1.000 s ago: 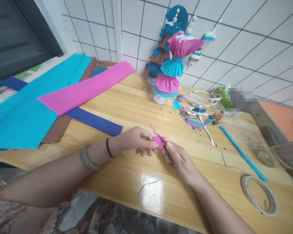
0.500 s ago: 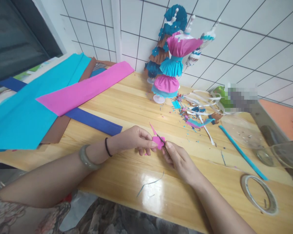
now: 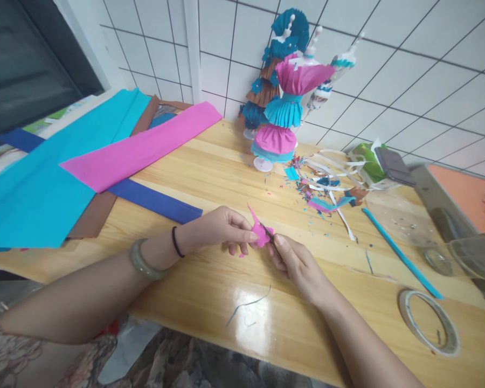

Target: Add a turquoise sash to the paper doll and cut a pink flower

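Observation:
Between thumb and fingers, my left hand (image 3: 235, 233) pinches a small pink paper piece (image 3: 262, 237) with scalloped, petal-like edges. A thin pink sliver (image 3: 252, 212) sticks up from its upper edge. My right hand (image 3: 293, 260) is closed round a small pair of dark scissors (image 3: 271, 235), whose blades lie at the top right of the pink piece. The scissor handles are mostly hidden in my fingers. Both hands are just above the wooden table (image 3: 178, 302), and a tiny pink scrap (image 3: 241, 256) shows below my left fingers.
Pink crepe paper (image 3: 145, 145), turquoise crepe paper (image 3: 64, 172) and a blue strip (image 3: 157, 202) lie left. Small mannequins in paper dresses (image 3: 285, 110) stand at the back. Paper scraps (image 3: 327, 199), a turquoise stick (image 3: 402, 253), a tape roll (image 3: 452, 334) and a phone (image 3: 395, 164) lie right.
The scissor blades and the thin sliver have shifted very slightly at the pink piece's upper edge. Both hands keep their grip in nearly the same place.

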A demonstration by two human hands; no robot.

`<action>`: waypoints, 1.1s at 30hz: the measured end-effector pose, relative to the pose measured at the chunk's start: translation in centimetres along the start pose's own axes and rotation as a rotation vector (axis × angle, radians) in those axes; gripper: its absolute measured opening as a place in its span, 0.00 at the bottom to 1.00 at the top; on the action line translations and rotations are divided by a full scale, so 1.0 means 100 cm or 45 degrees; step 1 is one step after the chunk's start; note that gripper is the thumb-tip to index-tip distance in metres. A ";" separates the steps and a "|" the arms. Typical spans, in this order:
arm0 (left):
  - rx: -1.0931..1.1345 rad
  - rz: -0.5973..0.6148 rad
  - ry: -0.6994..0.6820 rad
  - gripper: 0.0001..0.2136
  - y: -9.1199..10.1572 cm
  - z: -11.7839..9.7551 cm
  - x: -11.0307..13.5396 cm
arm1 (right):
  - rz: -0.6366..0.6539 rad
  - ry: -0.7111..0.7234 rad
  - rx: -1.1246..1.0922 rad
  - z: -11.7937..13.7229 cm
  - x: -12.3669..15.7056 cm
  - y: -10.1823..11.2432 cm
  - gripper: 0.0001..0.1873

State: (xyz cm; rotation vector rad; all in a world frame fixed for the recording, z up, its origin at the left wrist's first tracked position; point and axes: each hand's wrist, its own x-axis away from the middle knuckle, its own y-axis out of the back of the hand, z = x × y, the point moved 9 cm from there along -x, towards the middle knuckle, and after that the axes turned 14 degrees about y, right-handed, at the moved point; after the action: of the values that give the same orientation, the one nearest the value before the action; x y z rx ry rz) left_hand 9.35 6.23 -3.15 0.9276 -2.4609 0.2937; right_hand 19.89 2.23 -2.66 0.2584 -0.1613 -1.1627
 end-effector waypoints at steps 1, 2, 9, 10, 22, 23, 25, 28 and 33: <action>-0.004 -0.004 -0.007 0.15 0.001 -0.001 0.000 | 0.001 0.000 -0.002 0.000 0.000 0.000 0.23; -0.010 -0.009 -0.011 0.15 0.002 -0.001 0.001 | 0.003 -0.001 -0.003 0.000 0.000 0.000 0.22; -0.014 -0.030 -0.018 0.15 0.005 0.000 0.000 | 0.009 -0.011 0.019 0.000 0.001 0.001 0.23; -0.011 -0.031 -0.023 0.15 0.005 0.000 0.000 | 0.012 -0.013 0.021 0.000 0.001 0.001 0.23; -0.002 -0.014 -0.083 0.14 0.004 -0.005 0.001 | 0.003 -0.001 0.005 0.000 0.000 0.001 0.22; 0.018 -0.013 -0.098 0.13 0.004 -0.006 0.002 | 0.003 0.000 0.009 0.000 0.000 0.000 0.22; 0.036 -0.023 -0.120 0.13 0.005 -0.008 0.002 | 0.009 -0.001 0.011 0.000 0.000 -0.001 0.23; 0.004 -0.062 -0.119 0.13 0.006 -0.006 0.000 | 0.024 -0.006 0.003 0.000 0.001 -0.003 0.22; -0.009 -0.078 -0.100 0.13 0.007 -0.003 -0.001 | 0.019 -0.014 0.021 -0.001 0.001 -0.002 0.22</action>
State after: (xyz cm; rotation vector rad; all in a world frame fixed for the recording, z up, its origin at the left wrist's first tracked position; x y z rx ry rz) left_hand 9.02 6.92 -2.94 1.0280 -2.4972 0.2310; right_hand 19.78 2.13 -2.82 0.2648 -0.1817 -1.1481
